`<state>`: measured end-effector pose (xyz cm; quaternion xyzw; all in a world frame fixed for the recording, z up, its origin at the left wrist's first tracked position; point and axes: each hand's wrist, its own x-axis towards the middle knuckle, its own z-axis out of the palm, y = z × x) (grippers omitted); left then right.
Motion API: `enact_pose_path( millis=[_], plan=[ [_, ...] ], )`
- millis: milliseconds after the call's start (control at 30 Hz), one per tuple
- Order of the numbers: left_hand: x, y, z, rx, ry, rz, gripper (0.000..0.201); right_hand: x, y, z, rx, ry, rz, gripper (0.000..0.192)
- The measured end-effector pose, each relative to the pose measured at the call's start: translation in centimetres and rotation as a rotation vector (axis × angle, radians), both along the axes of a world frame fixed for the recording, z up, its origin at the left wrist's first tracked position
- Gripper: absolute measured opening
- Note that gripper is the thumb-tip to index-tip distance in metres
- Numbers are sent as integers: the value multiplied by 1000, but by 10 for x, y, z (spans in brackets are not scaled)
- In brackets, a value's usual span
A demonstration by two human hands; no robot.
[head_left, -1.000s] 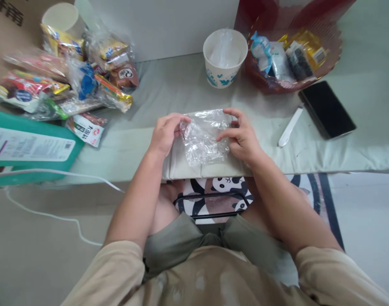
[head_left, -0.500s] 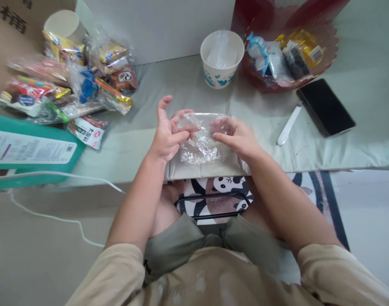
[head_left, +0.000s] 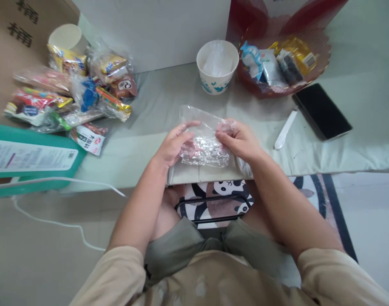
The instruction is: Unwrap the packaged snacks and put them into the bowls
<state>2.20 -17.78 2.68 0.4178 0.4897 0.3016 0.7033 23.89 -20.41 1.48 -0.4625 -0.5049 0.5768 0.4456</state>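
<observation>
The right hand (head_left: 238, 139) is pinching the right side of a clear plastic bag (head_left: 210, 148) between thumb and fingers. The left hand (head_left: 172, 145) is curving at the left side, thumb and index finger standing apart (from my position I cannot tell whether it is gripping the film). The bag is occupying the space between both hands, near the front edge of the cloth-covered table (head_left: 152, 102); a paper cup (head_left: 215, 80) is standing beyond it

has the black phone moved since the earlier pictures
No, the phone keeps its place beside the reddish bowl; the whole view has shifted slightly.
</observation>
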Motion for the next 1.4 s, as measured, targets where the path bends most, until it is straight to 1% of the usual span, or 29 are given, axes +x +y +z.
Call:
enact_pose_path(
  millis=[100,233,300,333,400,433,467,500,533,600,667,700,767,833,867,933,1033,1167,1267,1333,1400],
  plan=[
    [1,1,-3,34,-22,15,38,1,0,2,35,76,-51,22],
    [-1,4,-6,136,-110,83,19,4,-3,0,51,129,-128,15],
    [-4,6,-7,180,-137,47,15,6,-4,-2,50,121,-135,13],
    [-5,7,-7,190,-138,11,19,8,-4,-2,56,105,-130,15],
    [-8,8,-8,208,-116,-48,29,10,-4,-4,69,72,-120,27],
    [-9,8,-10,231,-89,-55,29,10,-3,-5,61,59,-117,35],
    [-9,8,-11,270,-53,-44,24,9,-3,-5,42,49,-118,41],
    [-9,8,-14,320,-13,-23,19,8,-2,-6,16,44,-130,43],
    [-9,8,-17,377,26,0,19,7,-2,-6,-9,46,-152,42],
    [-8,9,-26,475,89,39,29,3,-2,-6,-49,65,-192,39],
    [-8,12,-35,548,145,79,36,-2,-2,-5,-96,67,-193,47],
    [-9,14,-40,586,180,112,40,-4,-2,-4,-126,43,-174,46],
    [-12,18,-48,677,265,225,46,-8,-1,-3,-153,-41,-165,32],
    [-18,20,-50,777,346,366,43,-10,0,-1,-116,-106,-236,24],
    [-21,20,-49,821,379,422,39,-10,1,0,-90,-118,-285,23],
    [-27,18,-43,891,437,474,30,-10,2,1,-55,-117,-344,23],
    [-35,14,-28,959,532,491,22,-9,4,1,-51,-126,-327,24],
    [-52,16,-7,979,678,551,20,-11,3,0,-40,-128,-318,25],
    [-67,16,8,968,743,599,22,-16,3,1,-9,-78,-353,22],
    [-67,11,16,966,784,678,22,-19,3,3,15,-66,-405,17],
    [-51,1,22,969,792,739,21,-21,4,3,26,-86,-471,11]
  ],
)
